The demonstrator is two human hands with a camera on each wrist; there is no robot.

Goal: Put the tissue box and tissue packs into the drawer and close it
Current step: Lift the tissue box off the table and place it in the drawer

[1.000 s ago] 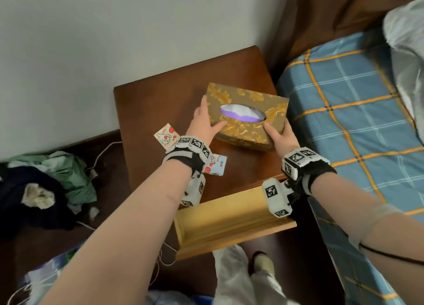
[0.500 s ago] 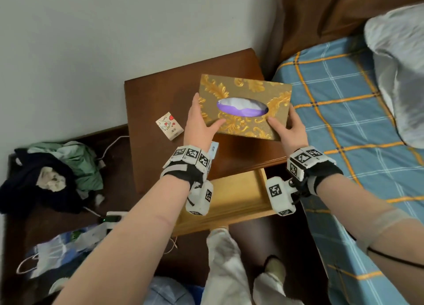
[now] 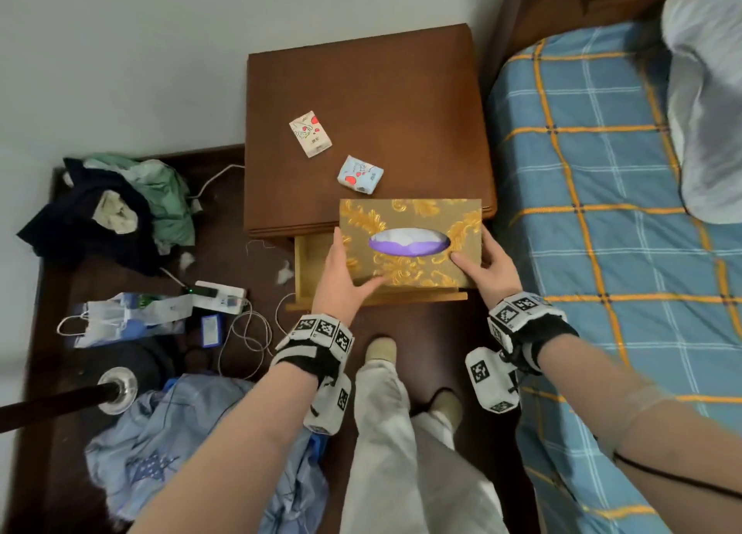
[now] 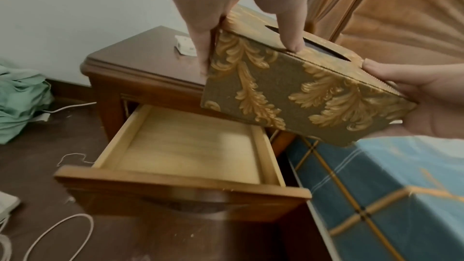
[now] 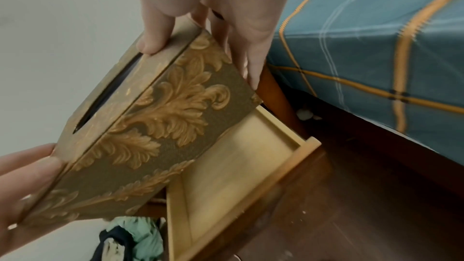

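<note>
1. Nearest the drawer, which is standing open with bare wood inside, the left hand and right hand are gripping the short ends of the tissue box, thumbs on its top.
2. The box is hanging above the drawer, not yet in it.
3. Beyond the drawer, on the nightstand, two tissue packs are lying untouched; so boxing, both packs and closing all appear to be remaining.
4. The left wrist view is showing the drawer floor, which the head view is mostly hiding; only the head view is showing both packs.
</note>
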